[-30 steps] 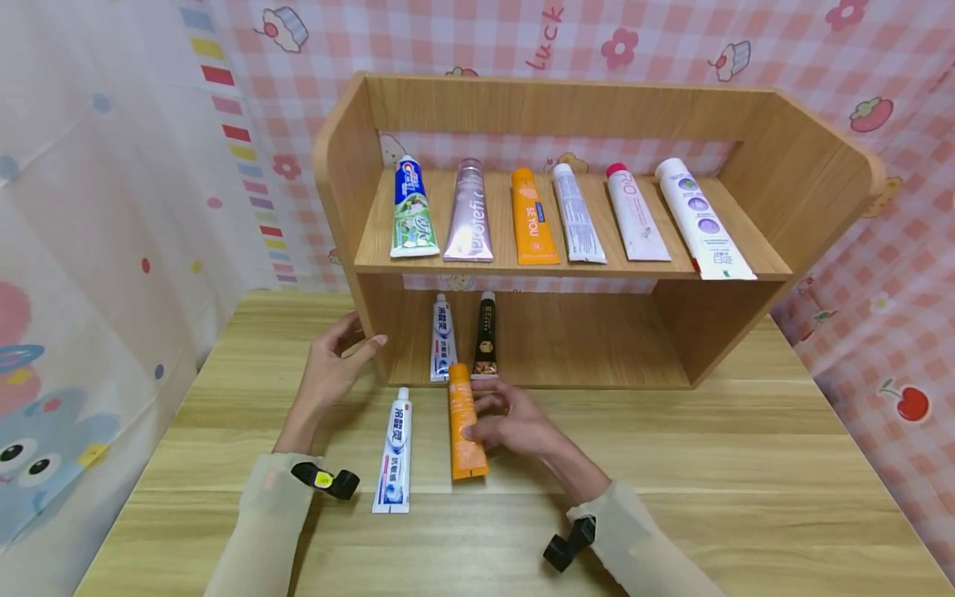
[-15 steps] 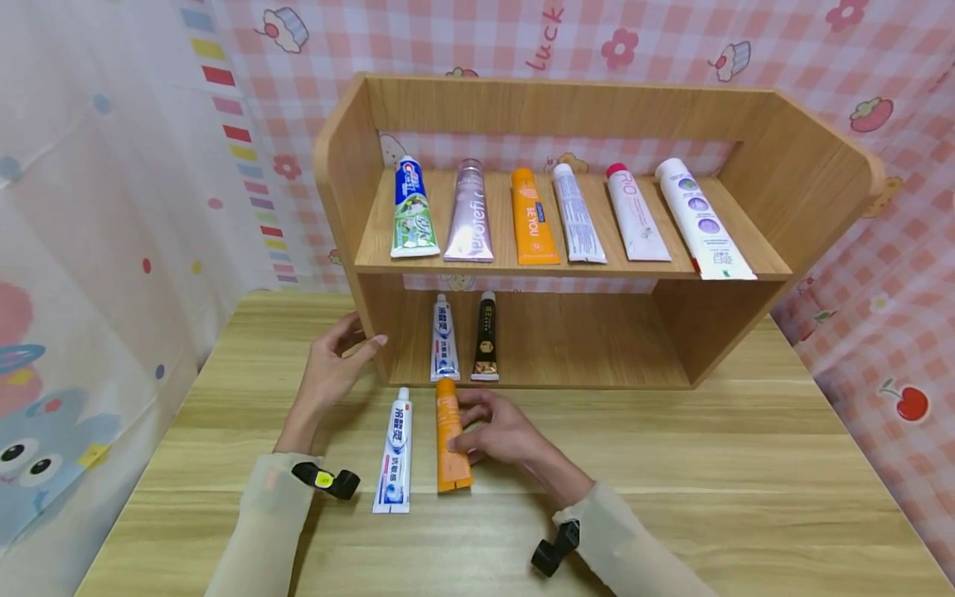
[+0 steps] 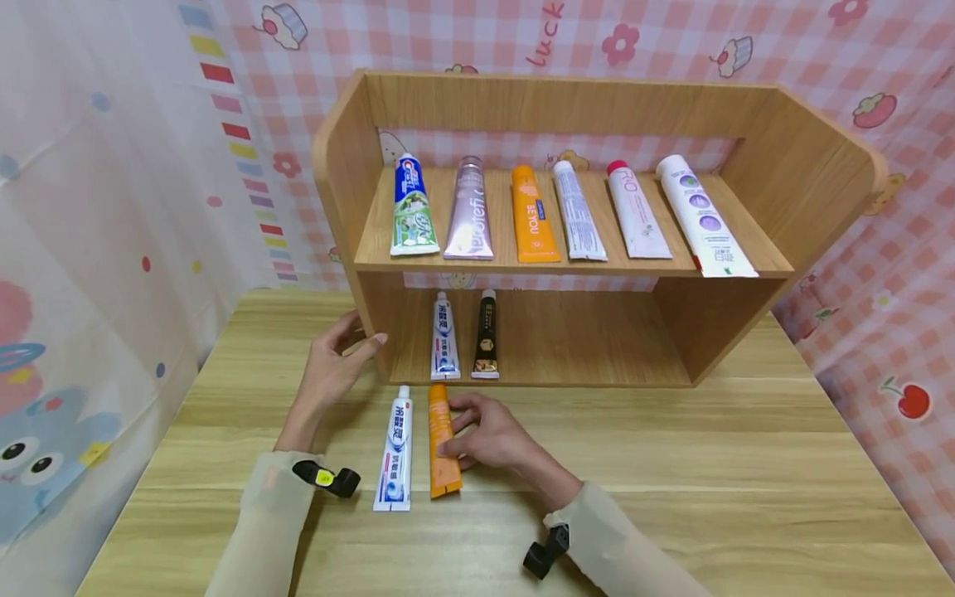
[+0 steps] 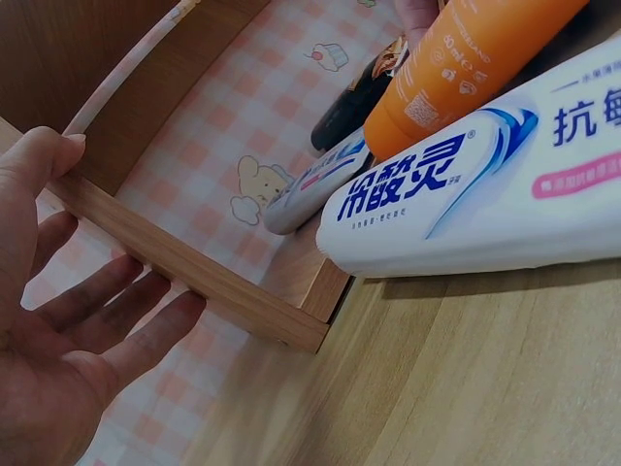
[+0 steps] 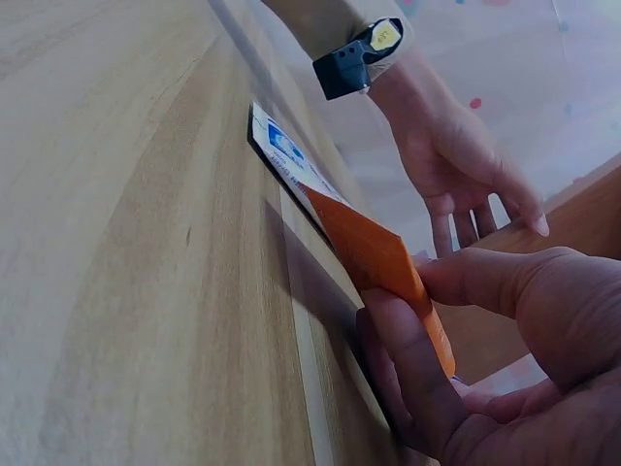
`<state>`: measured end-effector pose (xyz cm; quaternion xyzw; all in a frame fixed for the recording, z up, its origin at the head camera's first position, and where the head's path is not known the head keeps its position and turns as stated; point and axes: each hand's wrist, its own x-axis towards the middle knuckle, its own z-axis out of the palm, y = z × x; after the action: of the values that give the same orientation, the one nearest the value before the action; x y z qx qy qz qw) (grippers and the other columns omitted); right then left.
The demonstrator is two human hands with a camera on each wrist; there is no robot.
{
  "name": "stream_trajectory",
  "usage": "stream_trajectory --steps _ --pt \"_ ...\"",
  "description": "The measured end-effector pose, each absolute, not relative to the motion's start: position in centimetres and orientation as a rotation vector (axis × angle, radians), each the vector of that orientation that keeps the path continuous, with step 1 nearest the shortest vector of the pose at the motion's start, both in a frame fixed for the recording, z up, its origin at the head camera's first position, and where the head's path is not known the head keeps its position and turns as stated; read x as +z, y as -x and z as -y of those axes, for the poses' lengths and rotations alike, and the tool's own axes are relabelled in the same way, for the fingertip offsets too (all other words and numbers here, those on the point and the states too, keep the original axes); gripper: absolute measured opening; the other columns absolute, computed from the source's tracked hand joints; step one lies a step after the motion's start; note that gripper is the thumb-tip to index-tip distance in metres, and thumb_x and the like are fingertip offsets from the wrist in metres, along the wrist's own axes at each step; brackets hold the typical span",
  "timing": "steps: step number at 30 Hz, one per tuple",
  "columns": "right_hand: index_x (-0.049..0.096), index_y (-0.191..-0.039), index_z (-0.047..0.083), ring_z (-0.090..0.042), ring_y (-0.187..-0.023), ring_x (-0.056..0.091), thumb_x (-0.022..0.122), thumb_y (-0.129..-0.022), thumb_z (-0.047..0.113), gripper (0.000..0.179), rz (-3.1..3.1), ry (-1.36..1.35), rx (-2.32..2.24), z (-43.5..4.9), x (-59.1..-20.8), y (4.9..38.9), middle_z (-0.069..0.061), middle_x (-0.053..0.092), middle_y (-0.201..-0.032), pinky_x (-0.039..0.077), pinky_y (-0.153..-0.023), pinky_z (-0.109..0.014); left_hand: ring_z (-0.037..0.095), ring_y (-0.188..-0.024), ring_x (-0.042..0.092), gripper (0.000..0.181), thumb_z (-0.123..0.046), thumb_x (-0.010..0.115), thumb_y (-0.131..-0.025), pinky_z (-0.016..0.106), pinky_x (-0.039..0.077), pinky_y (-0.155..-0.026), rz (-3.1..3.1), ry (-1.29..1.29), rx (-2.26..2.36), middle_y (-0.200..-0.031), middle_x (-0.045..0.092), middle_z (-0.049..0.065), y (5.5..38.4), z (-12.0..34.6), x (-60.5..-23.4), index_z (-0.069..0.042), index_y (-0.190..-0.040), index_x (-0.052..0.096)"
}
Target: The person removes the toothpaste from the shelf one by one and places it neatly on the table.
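My right hand (image 3: pixel 488 435) pinches an orange toothpaste tube (image 3: pixel 438 427) between thumb and fingers, cap end toward the shelf. In the right wrist view the orange tube (image 5: pixel 367 238) is tilted, its flat end raised over the table. Just left of it a white and blue toothpaste tube (image 3: pixel 394 452) lies on the table, cap toward the shelf. My left hand (image 3: pixel 336 361) holds the front edge of the wooden shelf's left side panel (image 3: pixel 373 332). In the left wrist view the thumb is at the panel's edge and the fingers (image 4: pixel 146 335) lie along its outer side.
On the lower board lie another white and blue tube (image 3: pixel 444 340) and a black tube (image 3: pixel 487 336). The upper board (image 3: pixel 492 267) bears a row of several toothpaste tubes; the rightmost white tube (image 3: pixel 705 220) overhangs the front edge. A patterned curtain (image 3: pixel 462 41) hangs behind.
My right hand has moved the orange tube left and toward me, from over the lower board's front edge to beside the white and blue tube. The left hand has stayed put.
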<state>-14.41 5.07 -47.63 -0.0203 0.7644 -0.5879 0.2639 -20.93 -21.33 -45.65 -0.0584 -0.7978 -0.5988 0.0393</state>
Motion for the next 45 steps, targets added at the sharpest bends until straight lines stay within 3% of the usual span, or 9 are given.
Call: stream_trajectory --steps 8,17,27,32,38,45 --pt "0.056 -0.137 0.007 -0.023 -0.076 0.069 0.089 -0.074 0.001 0.071 -2.098 0.022 -1.592 -4.5 -47.5 14.1 -0.015 0.064 -0.108 0.064 -0.062 -0.036 0.033 -0.137 0.053 0.064 -0.036 0.071 -0.098 0.046 0.052 -0.109 2.445 0.178 -1.829 -0.153 0.052 0.012 21.0 21.3 -45.7 -0.019 -0.154 0.047" --pt "0.054 -0.138 0.004 -0.021 -0.063 0.068 0.088 -0.077 0.004 0.070 -2.156 0.045 -1.516 -4.3 -47.3 13.8 -0.014 0.065 -0.095 0.063 -0.057 -0.036 0.031 -0.133 0.056 0.059 -0.032 0.070 -0.098 0.034 0.055 -0.105 2.420 0.194 -1.830 -0.149 0.056 0.011 20.9 21.3 -45.8 -0.018 -0.152 0.050" --pt "0.052 -0.141 0.004 -0.023 -0.062 0.071 0.089 -0.078 0.010 0.073 -2.192 0.084 -1.420 -4.2 -47.1 13.4 -0.012 0.069 -0.084 0.061 -0.057 -0.032 0.031 -0.133 0.056 0.058 -0.029 0.071 -0.098 0.025 0.055 -0.102 2.399 0.190 -1.838 -0.149 0.057 0.011 21.1 21.4 -46.1 -0.017 -0.151 0.052" --pt "0.052 -0.140 0.004 -0.022 -0.062 0.071 0.090 -0.077 0.011 0.074 -2.207 0.082 -1.398 -4.3 -47.0 13.4 -0.012 0.070 -0.082 0.061 -0.056 -0.031 0.030 -0.134 0.056 0.059 -0.031 0.070 -0.098 0.035 0.054 -0.107 2.411 0.194 -1.833 -0.150 0.056 0.009 21.1 21.3 -46.0 -0.018 -0.152 0.051" --pt "0.052 -0.140 0.003 -0.022 -0.060 0.071 0.090 -0.077 0.012 0.074 -2.223 0.101 -1.396 -4.4 -46.9 13.4 -0.011 0.070 -0.080 0.060 -0.055 -0.031 0.031 -0.133 0.056 0.058 -0.031 0.070 -0.098 0.028 0.055 -0.103 2.402 0.206 -1.844 -0.150 0.056 0.011 21.1 21.3 -45.9 -0.017 -0.152 0.051" --pt "0.053 -0.139 0.003 -0.021 -0.061 0.069 0.090 -0.078 0.016 0.073 -2.231 0.116 -1.389 -4.4 -46.9 13.3 -0.010 0.070 -0.079 0.060 -0.055 -0.031 0.031 -0.134 0.056 0.059 -0.032 0.070 -0.098 0.033 0.055 -0.104 2.420 0.197 -1.821 -0.151 0.056 0.010 21.0 21.2 -45.9 -0.018 -0.152 0.050"
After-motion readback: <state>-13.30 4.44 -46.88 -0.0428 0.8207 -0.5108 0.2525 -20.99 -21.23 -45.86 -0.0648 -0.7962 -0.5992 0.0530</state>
